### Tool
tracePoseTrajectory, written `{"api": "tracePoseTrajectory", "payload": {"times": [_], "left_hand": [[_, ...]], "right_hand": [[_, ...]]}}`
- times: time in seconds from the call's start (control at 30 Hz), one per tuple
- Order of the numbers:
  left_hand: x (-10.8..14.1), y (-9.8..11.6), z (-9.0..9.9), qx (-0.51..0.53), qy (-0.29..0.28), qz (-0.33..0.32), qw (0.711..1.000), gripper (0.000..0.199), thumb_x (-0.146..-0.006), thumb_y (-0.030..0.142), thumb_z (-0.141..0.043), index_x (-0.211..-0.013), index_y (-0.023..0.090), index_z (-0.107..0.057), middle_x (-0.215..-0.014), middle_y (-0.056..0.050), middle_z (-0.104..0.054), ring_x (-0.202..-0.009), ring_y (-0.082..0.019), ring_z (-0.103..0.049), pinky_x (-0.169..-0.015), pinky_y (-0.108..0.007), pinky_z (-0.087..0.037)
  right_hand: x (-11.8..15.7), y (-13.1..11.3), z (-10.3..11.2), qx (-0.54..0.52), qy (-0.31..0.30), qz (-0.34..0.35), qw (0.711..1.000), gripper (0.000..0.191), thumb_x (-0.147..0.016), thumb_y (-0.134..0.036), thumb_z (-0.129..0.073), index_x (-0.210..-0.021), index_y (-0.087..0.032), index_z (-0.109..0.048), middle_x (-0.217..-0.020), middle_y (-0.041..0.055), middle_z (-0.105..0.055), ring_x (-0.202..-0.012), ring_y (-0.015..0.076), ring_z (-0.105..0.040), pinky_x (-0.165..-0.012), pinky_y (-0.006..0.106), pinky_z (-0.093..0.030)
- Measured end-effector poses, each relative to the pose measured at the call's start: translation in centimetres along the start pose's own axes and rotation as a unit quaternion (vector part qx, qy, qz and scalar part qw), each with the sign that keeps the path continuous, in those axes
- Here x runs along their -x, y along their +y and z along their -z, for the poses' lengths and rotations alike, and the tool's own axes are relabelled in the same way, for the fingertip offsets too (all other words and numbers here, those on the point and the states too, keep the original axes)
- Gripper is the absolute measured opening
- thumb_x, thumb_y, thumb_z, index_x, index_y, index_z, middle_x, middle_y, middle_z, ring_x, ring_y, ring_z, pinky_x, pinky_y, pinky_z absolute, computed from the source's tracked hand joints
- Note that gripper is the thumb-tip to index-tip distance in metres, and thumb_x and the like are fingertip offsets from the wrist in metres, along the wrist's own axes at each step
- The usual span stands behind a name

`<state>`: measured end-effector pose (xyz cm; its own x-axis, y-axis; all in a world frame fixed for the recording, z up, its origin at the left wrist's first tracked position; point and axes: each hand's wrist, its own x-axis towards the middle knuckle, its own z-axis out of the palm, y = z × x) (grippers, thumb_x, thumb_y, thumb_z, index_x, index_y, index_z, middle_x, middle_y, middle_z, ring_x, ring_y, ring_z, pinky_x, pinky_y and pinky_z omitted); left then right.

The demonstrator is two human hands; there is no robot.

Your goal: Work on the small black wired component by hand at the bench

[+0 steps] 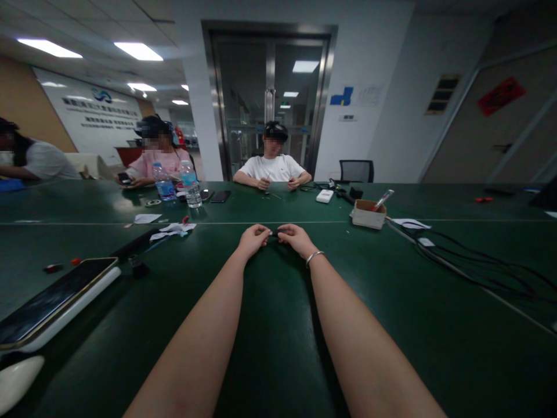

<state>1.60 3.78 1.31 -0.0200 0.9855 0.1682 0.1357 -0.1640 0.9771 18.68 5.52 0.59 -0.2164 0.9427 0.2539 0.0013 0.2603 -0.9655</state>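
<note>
Both arms stretch forward over the green table (278, 325). My left hand (253, 240) pinches the pale left end of a small dark piece (274, 233), and my right hand (296, 239) pinches its right end. The fingertips are close together, and the piece is too small and partly hidden for me to tell its kind. A silver bangle (314, 257) circles my right wrist.
To the left lie a phone on a white block (61, 302), a small dark bottle (137, 266) and crumpled paper (173, 230). Water bottles (191, 184) stand farther back. At the right are a small box (368, 215) and black cables (474, 255). A person (273, 165) sits opposite.
</note>
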Motion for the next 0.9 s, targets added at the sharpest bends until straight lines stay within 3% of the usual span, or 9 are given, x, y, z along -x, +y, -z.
{"api": "tracePoseTrajectory", "payload": {"times": [0.3,0.57,0.9], "left_hand": [[0.20,0.46,-0.05,0.015,0.000,0.021,1.000,0.021,-0.068,0.026,-0.074,-0.081,0.012,-0.064,-0.068,-0.002,-0.061,-0.060,-0.009,-0.056,-0.055,-0.020,-0.047],[0.11,0.21,0.01,0.012,-0.004,0.003,1.000,0.015,-0.076,0.026,-0.066,-0.083,0.014,-0.061,-0.061,0.001,-0.057,-0.053,-0.008,-0.054,-0.052,-0.019,-0.045],[0.22,0.46,0.02,0.023,-0.005,0.016,1.000,0.018,-0.072,0.025,-0.070,-0.084,0.012,-0.065,-0.069,-0.003,-0.062,-0.061,-0.010,-0.057,-0.055,-0.021,-0.047]], "right_hand": [[-0.18,0.35,0.04,-0.007,0.009,-0.001,1.000,0.029,-0.066,-0.019,-0.075,-0.092,-0.015,-0.063,-0.062,-0.0009,-0.066,-0.056,0.0107,-0.062,-0.058,0.023,-0.049],[-0.17,0.27,0.06,-0.011,0.005,-0.007,1.000,0.028,-0.066,-0.018,-0.075,-0.092,-0.015,-0.062,-0.063,-0.0005,-0.066,-0.057,0.0105,-0.062,-0.058,0.023,-0.048],[0.00,0.02,0.03,-0.023,0.008,-0.011,1.000,0.028,-0.067,-0.017,-0.075,-0.091,-0.015,-0.061,-0.066,0.0005,-0.067,-0.059,0.0111,-0.063,-0.059,0.023,-0.047]]}}
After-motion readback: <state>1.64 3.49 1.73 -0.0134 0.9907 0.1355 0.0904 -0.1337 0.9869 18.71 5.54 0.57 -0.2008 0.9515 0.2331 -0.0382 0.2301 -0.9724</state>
